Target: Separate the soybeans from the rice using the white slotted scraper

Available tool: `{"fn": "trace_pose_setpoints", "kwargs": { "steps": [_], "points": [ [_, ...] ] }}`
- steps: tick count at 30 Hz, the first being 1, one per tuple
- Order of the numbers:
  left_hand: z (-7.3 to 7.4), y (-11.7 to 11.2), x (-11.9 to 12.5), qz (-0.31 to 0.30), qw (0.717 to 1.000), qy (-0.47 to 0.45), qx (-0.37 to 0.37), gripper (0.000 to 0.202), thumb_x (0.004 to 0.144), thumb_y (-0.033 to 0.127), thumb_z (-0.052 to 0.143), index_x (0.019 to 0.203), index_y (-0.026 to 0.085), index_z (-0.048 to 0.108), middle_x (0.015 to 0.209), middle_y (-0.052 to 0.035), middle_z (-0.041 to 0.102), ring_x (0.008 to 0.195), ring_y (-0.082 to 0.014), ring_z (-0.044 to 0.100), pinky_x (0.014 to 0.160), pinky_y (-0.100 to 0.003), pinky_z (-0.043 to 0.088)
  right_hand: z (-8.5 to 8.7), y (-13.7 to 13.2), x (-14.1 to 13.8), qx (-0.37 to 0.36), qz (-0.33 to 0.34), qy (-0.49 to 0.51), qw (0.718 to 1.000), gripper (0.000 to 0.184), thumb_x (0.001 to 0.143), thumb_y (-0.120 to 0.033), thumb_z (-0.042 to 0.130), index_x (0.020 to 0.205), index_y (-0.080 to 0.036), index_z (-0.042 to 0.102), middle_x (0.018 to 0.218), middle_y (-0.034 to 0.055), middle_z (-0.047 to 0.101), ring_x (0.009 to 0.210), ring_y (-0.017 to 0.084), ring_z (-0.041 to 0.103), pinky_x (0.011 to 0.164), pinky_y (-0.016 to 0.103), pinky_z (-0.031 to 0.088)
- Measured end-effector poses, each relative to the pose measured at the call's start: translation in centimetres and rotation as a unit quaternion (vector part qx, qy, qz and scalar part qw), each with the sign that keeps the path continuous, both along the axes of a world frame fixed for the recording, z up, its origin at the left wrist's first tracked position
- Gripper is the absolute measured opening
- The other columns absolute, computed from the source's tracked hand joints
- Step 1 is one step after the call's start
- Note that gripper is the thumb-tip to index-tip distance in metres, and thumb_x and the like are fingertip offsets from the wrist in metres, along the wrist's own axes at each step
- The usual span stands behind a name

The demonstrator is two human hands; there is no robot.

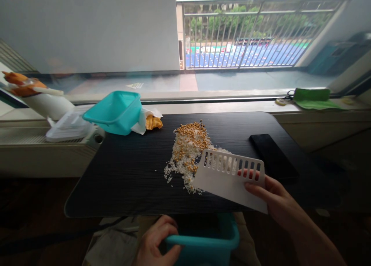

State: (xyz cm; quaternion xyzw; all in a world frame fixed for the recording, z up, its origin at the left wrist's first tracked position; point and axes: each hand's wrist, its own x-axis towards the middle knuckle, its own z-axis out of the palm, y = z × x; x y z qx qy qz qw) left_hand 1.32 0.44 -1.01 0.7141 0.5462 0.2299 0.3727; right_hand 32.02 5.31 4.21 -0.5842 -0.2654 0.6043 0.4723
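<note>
A heap of white rice mixed with yellow beans (189,150) lies in the middle of a black tabletop (130,173). My right hand (275,198) is closed on a white slotted plastic panel (228,179), whose left edge touches the lower right side of the heap. My left hand (158,242) grips the rim of a teal plastic container (207,244) held just below the table's near edge.
A second teal bin (116,111) sits tilted at the table's back left, beside a clear lidded box (69,127) and a wrapped yellow snack (152,122). A black phone (272,156) lies at the right. A green cloth (314,98) rests on the window sill.
</note>
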Motion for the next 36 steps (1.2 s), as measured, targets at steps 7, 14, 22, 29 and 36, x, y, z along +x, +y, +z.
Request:
{"fn": "trace_pose_setpoints", "kwargs": {
  "steps": [7, 14, 22, 29, 36],
  "points": [
    [0.3, 0.0, 0.0, 0.0, 1.0, 0.003, -0.007, 0.016, 0.07, 0.007, 0.061, 0.066, 0.021, 0.067, 0.082, -0.0007, 0.071, 0.076, -0.0174, 0.071, 0.07, -0.02, 0.053, 0.2, -0.1, -0.2, 0.006, 0.006, -0.017, 1.0, 0.035, 0.062, -0.04, 0.087, 0.091, -0.022, 0.08, 0.084, 0.0037, 0.078, 0.07, 0.02, 0.068, 0.063, 0.029, 0.053],
    [0.1, 0.0, 0.1, 0.004, 1.0, -0.001, -0.008, 0.015, 0.07, 0.008, 0.062, 0.066, 0.021, 0.067, 0.081, -0.0008, 0.07, 0.075, -0.0168, 0.071, 0.069, -0.019, 0.053, 0.0, -0.3, 0.1, 0.005, 0.031, -0.018, 0.999, 0.035, 0.061, -0.041, 0.087, 0.091, -0.022, 0.081, 0.086, 0.0045, 0.079, 0.073, 0.021, 0.07, 0.066, 0.029, 0.055],
    [0.1, -0.1, 0.0, 0.0, 1.0, -0.003, -0.005, 0.015, 0.071, 0.008, 0.061, 0.066, 0.02, 0.067, 0.08, -0.0009, 0.07, 0.074, -0.0167, 0.071, 0.069, -0.019, 0.053, -0.2, 0.5, -0.7, 0.022, -0.011, -0.011, 1.0, 0.038, 0.064, -0.04, 0.086, 0.097, -0.023, 0.078, 0.09, 0.004, 0.08, 0.077, 0.022, 0.072, 0.071, 0.031, 0.055],
    [0.2, -0.1, -0.2, 0.012, 1.0, 0.005, -0.001, 0.014, 0.07, 0.009, 0.062, 0.065, 0.021, 0.067, 0.08, -0.0016, 0.071, 0.075, -0.0179, 0.071, 0.069, -0.02, 0.054, -0.6, 0.6, -0.6, 0.029, 0.02, 0.0, 0.999, 0.034, 0.064, -0.039, 0.087, 0.093, -0.023, 0.08, 0.088, 0.0033, 0.08, 0.075, 0.021, 0.072, 0.068, 0.028, 0.055],
    [-0.3, -0.2, -2.2, 0.038, 0.999, 0.01, 0.013, 0.012, 0.07, 0.011, 0.064, 0.067, 0.021, 0.069, 0.084, -0.0021, 0.073, 0.08, -0.02, 0.072, 0.07, -0.019, 0.056, -0.7, 0.6, -1.2, 0.041, 0.032, -0.039, 0.998, 0.037, 0.064, -0.045, 0.085, 0.095, -0.025, 0.08, 0.093, 0.0044, 0.08, 0.081, 0.025, 0.071, 0.074, 0.033, 0.055]
  ]
}}
